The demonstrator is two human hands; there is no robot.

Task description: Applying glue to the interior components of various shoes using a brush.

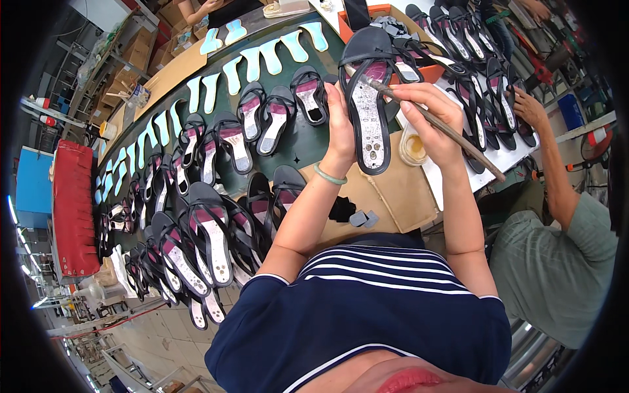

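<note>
My left hand (pixel 339 128) grips a black strappy sandal (pixel 371 124) by its side, toe pointing away from me. Its footbed is speckled white with a purple patch toward the toe, and holes show at the heel. In my right hand (pixel 429 121) is a long wooden-handled brush (pixel 458 137), held slanting, its tip inside the sandal near the straps. A small round pot of yellowish glue (pixel 413 148) stands just below my right hand. Beneath the sandal lies a brown cardboard sheet (pixel 403 196).
Rows of similar sandals (pixel 209 229) and pale insoles (pixel 268 56) cover the green table (pixel 295 141) to my left. At right, a co-worker's hand (pixel 527 108) touches sandals on a white tabletop (pixel 452 173). An orange box (pixel 386 12) sits ahead; grey scraps (pixel 362 218) lie near me.
</note>
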